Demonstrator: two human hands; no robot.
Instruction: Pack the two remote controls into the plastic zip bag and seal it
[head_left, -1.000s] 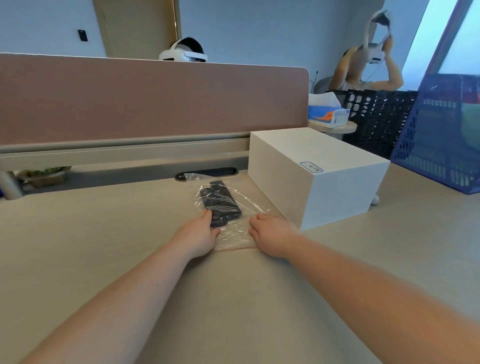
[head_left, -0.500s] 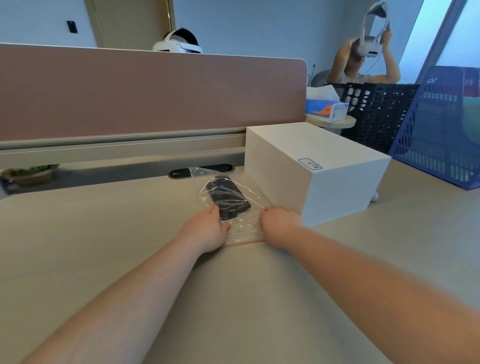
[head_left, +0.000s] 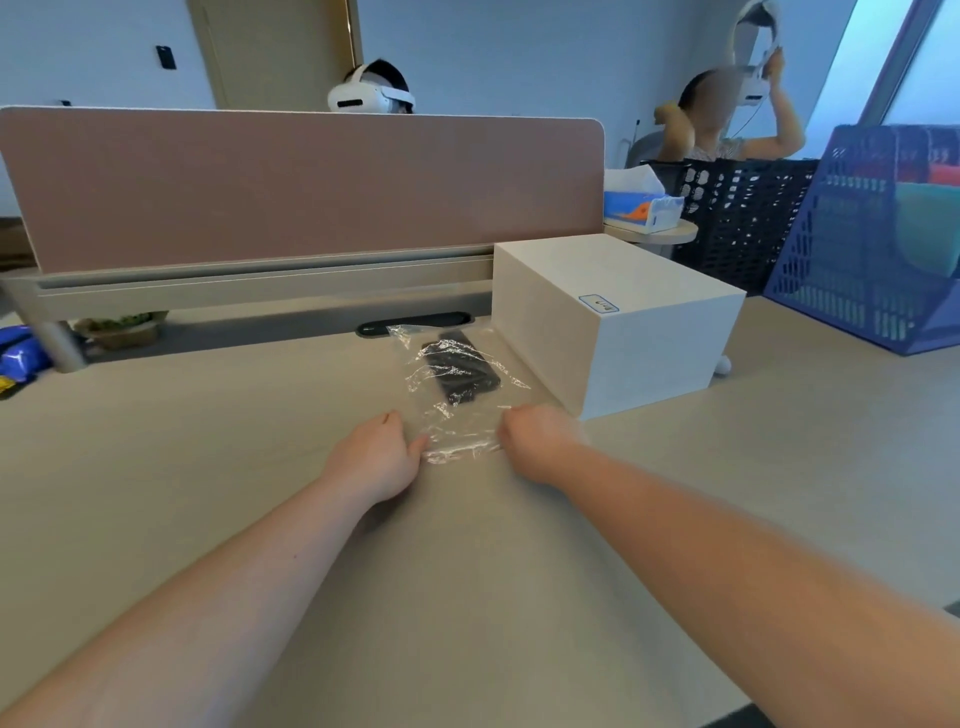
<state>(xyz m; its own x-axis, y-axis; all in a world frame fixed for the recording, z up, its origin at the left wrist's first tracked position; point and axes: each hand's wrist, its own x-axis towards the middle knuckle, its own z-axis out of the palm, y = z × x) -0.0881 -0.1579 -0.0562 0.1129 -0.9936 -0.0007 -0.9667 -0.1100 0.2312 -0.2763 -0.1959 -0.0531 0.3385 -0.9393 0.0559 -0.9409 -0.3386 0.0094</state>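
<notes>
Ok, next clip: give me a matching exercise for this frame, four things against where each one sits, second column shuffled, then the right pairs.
Things:
1. remote controls
2. white box
3. left hand
4. right hand

Places:
A. at the near right corner of the zip bag
B. inside the zip bag
C. at the near left corner of the zip bag
D. on the desk, right of the zip bag

Pairs: 1-B, 2-D, 3-C, 4-A

Forearms bare, no sleeves; hands (head_left: 376, 454) ungloved.
</notes>
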